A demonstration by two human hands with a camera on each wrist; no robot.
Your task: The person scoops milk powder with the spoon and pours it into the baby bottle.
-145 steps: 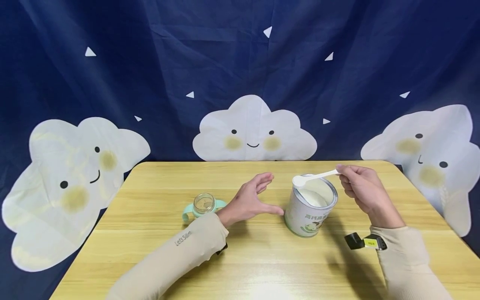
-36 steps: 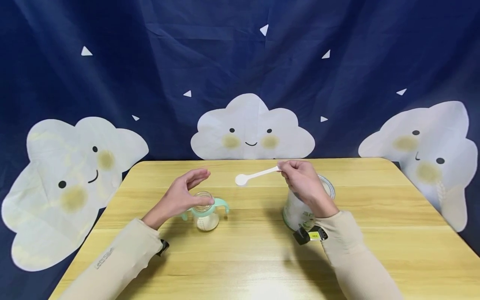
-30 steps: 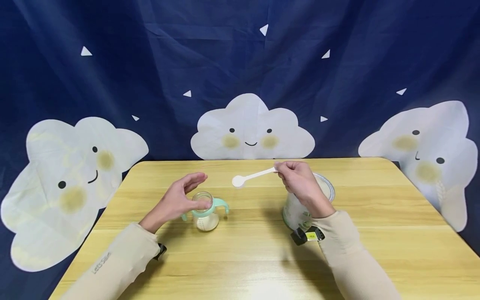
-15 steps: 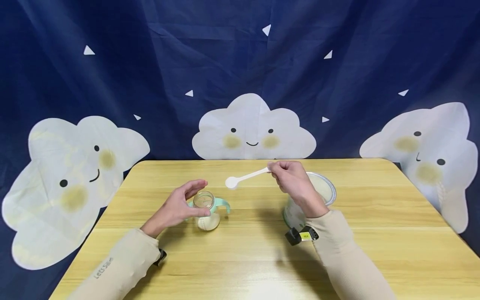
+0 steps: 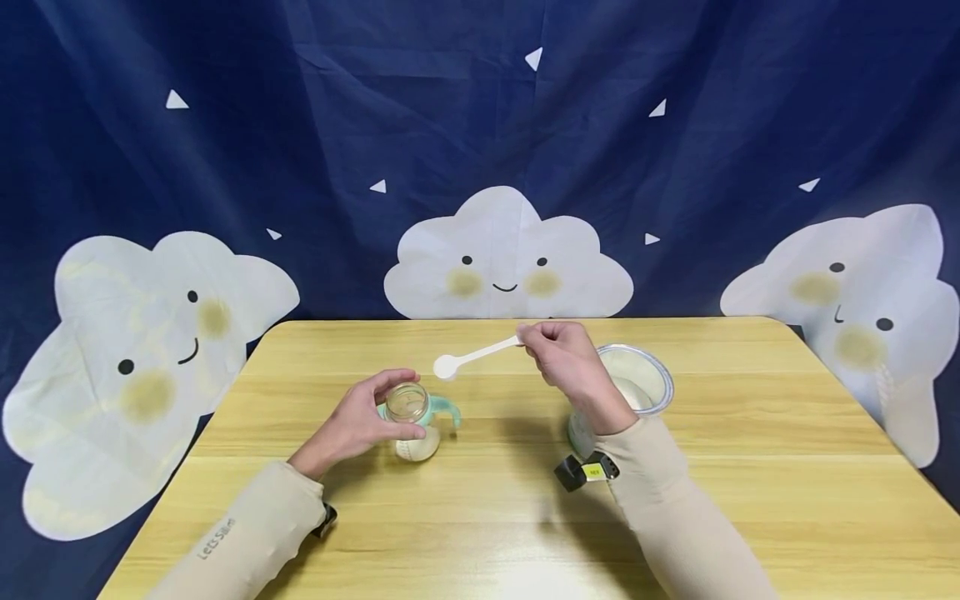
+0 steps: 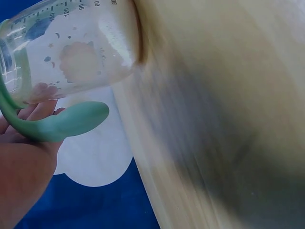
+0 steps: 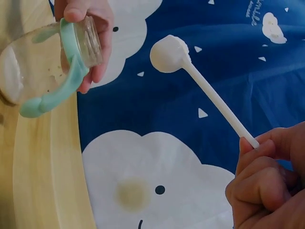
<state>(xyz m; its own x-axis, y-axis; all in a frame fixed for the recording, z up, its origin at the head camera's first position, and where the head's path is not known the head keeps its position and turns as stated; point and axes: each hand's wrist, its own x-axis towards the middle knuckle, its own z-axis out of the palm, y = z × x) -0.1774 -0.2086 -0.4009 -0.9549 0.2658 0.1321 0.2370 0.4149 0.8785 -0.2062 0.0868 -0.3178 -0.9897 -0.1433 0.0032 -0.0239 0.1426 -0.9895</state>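
A clear baby bottle [image 5: 417, 445] with a mint collar and two curved handles stands upright and uncapped on the table, whitish powder at its bottom. My left hand [image 5: 367, 421] grips it around the collar, thumb in front and fingers behind. Measuring marks show on the bottle wall [image 6: 76, 57] in the left wrist view. My right hand [image 5: 566, 358] pinches the handle end of a white scoop [image 5: 480, 355]. The bowl is heaped with white powder in the right wrist view and hangs in the air, right of and above the bottle's mouth [image 7: 93, 40].
An open can [image 5: 663, 383] of white powder stands on the right of the wooden table [image 5: 750, 467], partly hidden by my right wrist. Behind the table's far edge hangs a dark blue curtain [image 5: 450, 108] with smiling clouds. A black wrist camera [image 5: 581, 471] sits on my right sleeve.
My right hand has carried the loaded scoop left from over the can towards the bottle. My left hand has moved left from beside the can and closed around the bottle's collar.
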